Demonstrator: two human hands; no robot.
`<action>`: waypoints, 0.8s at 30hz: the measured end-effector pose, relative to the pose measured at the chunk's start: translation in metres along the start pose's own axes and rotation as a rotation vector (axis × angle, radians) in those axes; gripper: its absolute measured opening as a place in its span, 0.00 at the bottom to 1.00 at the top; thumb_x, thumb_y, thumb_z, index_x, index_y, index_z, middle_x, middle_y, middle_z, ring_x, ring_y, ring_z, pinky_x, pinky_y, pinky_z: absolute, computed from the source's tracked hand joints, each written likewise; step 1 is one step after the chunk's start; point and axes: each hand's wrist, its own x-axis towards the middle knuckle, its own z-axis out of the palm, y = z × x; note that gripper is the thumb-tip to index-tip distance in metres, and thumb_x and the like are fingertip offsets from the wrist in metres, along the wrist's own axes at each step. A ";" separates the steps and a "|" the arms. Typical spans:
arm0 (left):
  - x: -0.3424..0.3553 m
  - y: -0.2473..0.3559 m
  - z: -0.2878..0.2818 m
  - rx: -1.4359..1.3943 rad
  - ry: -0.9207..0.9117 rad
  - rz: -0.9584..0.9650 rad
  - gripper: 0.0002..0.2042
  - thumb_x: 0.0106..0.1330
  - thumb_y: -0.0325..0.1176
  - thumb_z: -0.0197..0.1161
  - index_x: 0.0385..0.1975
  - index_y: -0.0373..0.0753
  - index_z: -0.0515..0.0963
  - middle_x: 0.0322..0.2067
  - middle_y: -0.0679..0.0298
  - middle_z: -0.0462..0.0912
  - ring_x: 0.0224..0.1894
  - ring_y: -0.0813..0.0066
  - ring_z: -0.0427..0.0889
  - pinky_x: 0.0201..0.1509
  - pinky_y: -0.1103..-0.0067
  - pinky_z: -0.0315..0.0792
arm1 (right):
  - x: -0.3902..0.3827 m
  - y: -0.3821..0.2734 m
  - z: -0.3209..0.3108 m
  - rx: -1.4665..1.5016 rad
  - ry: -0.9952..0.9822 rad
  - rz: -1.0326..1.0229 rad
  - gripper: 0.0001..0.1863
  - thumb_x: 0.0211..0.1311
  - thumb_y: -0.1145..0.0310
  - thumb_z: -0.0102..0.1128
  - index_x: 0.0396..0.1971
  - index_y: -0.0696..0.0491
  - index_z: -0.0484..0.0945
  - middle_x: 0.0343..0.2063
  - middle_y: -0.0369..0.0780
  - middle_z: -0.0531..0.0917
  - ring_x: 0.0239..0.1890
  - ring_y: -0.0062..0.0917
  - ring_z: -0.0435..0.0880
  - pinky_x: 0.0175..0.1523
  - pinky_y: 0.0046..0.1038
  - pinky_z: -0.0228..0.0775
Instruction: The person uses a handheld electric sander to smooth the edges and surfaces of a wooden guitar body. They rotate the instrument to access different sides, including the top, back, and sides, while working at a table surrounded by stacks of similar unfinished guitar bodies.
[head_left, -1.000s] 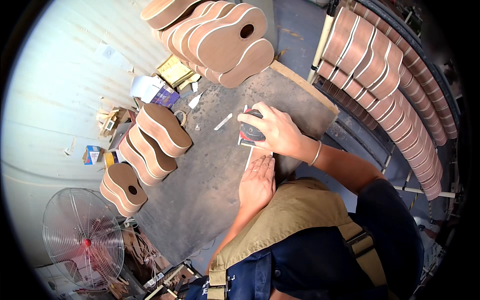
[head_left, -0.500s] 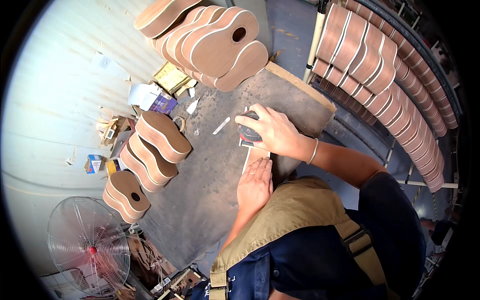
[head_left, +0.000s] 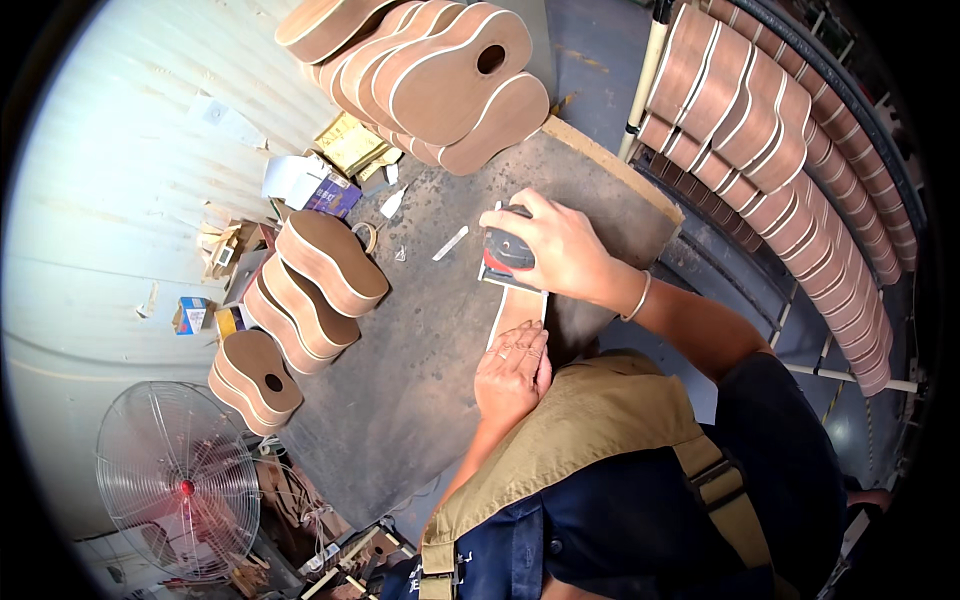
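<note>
Right hand (head_left: pixel 555 248) stays clamped round small red-and-black palm sander (head_left: pixel 505 250), no real shift since 1 s ago. Left hand (head_left: pixel 513 362), flat w/ fingers spread, pins thin pale wood strip (head_left: pixel 512 310), probably still mid-sanding, on grey workbench (head_left: pixel 420 330).

- Wood strip (head_left: pixel 515 312): pale, narrow, flat on the grey workbench, pointing away from the person.
- Sander (head_left: pixel 505 250): small, red and black, resting on the strip's far end.

Right hand (head_left: pixel 555 250) grips sander (head_left: pixel 505 250) on the wooden strip (head_left: pixel 515 310). Left hand (head_left: pixel 512 370) just behind the grip, on same strip. Guitar bodies (head_left: pixel 320 265) left, fan (head_left: pixel 178 480) behind-left.
</note>
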 end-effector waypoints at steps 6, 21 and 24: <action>0.000 0.000 0.001 -0.002 -0.018 0.010 0.12 0.64 0.27 0.75 0.47 0.34 0.91 0.52 0.57 0.94 0.57 0.59 0.92 0.66 0.66 0.83 | -0.004 -0.009 0.008 0.050 -0.079 0.071 0.36 0.51 0.69 0.84 0.64 0.40 0.83 0.54 0.45 0.80 0.50 0.48 0.90 0.53 0.45 0.86; 0.003 0.000 -0.002 0.008 0.009 0.029 0.10 0.63 0.26 0.76 0.43 0.35 0.91 0.49 0.58 0.94 0.55 0.61 0.93 0.64 0.66 0.83 | -0.004 -0.011 0.008 0.093 -0.132 0.062 0.31 0.59 0.60 0.84 0.63 0.40 0.83 0.52 0.46 0.81 0.46 0.48 0.91 0.52 0.47 0.86; -0.004 -0.002 0.001 -0.021 0.057 0.032 0.09 0.61 0.24 0.78 0.41 0.36 0.91 0.46 0.59 0.94 0.54 0.62 0.93 0.63 0.67 0.84 | 0.000 -0.019 -0.003 0.156 -0.187 0.098 0.30 0.59 0.61 0.84 0.62 0.40 0.83 0.51 0.46 0.81 0.46 0.48 0.91 0.52 0.47 0.86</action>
